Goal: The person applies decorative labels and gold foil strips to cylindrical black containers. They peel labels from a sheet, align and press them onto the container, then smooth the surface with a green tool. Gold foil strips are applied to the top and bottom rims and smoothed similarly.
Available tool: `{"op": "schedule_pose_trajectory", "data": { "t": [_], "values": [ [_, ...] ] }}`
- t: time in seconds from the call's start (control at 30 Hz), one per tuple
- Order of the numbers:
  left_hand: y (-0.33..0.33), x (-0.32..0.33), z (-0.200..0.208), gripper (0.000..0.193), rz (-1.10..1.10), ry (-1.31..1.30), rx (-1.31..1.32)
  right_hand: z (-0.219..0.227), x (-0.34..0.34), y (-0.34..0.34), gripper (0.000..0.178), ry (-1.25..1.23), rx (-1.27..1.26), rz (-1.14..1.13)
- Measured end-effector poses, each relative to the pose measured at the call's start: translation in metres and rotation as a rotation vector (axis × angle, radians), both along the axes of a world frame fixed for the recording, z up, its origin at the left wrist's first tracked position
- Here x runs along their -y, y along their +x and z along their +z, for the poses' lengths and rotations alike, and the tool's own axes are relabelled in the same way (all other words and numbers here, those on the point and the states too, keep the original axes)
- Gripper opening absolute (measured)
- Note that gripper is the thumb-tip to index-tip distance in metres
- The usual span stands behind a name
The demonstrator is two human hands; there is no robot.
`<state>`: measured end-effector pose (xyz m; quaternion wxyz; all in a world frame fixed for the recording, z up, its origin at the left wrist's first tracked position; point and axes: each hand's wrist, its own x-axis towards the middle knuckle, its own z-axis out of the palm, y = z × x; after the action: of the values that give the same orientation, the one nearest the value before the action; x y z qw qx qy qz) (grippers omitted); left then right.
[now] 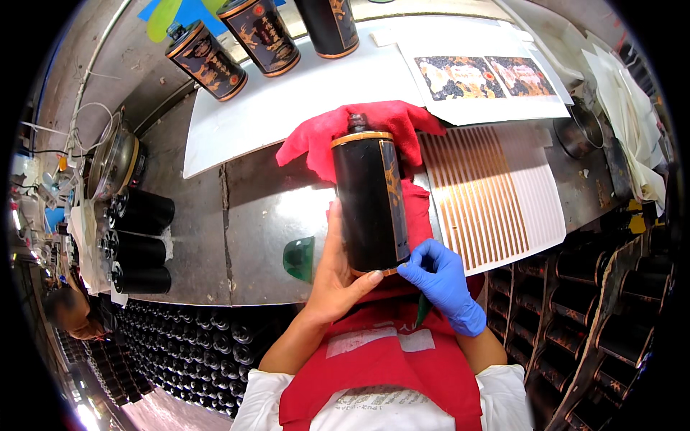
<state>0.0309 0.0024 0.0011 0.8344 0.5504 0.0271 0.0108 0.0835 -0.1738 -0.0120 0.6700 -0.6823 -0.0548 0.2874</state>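
A black bottle (363, 205) stands tilted in front of me, with copper bands round its shoulder and base and a decorated panel down its right side. My bare left hand (332, 276) is closed round its lower left, the thumb on the base band. My right hand (449, 284), in a blue glove, has thumb and forefinger pinched together at the bottle's lower right edge. A dark green scraper (422, 309) juts out below that glove; its upper part is hidden. Behind the bottle's neck lies a red cloth (309, 136). Another green piece (298, 258) rests left of my left hand.
A sheet of copper strips (474, 208) lies right of the bottle, beneath printed label sheets (460, 77). Decorated bottles (208, 61) stand on a white board (237, 133) at the back. Plain black bottles (140, 248) lie at left. Racks of bottles (575, 302) flank me below the metal table.
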Motion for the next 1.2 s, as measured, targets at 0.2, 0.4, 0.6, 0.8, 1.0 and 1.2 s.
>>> {"op": "schedule_pose_trajectory", "data": {
  "t": [0.2,0.4,0.6,0.8,1.0,1.2],
  "values": [
    [0.002,0.003,0.002,0.099,0.005,0.025,0.001,0.001,-0.002,-0.001,0.023,0.0,0.004,-0.022],
    [0.0,0.003,0.003,0.098,0.004,-0.082,0.009,0.002,-0.002,-0.001,0.022,0.016,0.018,-0.02],
    [0.001,0.0,-0.007,0.093,0.085,0.044,0.043,0.001,-0.001,-0.001,0.021,0.001,-0.002,-0.016],
    [0.004,0.013,0.006,0.1,0.133,0.204,-0.035,0.0,-0.002,-0.002,0.021,0.002,0.039,-0.019],
    [-0.004,-0.004,-0.002,0.1,0.001,-0.095,0.104,0.002,0.001,0.001,0.018,0.005,-0.025,-0.002],
    [-0.007,-0.002,-0.01,0.092,0.042,-0.159,0.034,0.017,-0.008,-0.006,0.019,0.057,0.083,-0.102]
  ]
}}
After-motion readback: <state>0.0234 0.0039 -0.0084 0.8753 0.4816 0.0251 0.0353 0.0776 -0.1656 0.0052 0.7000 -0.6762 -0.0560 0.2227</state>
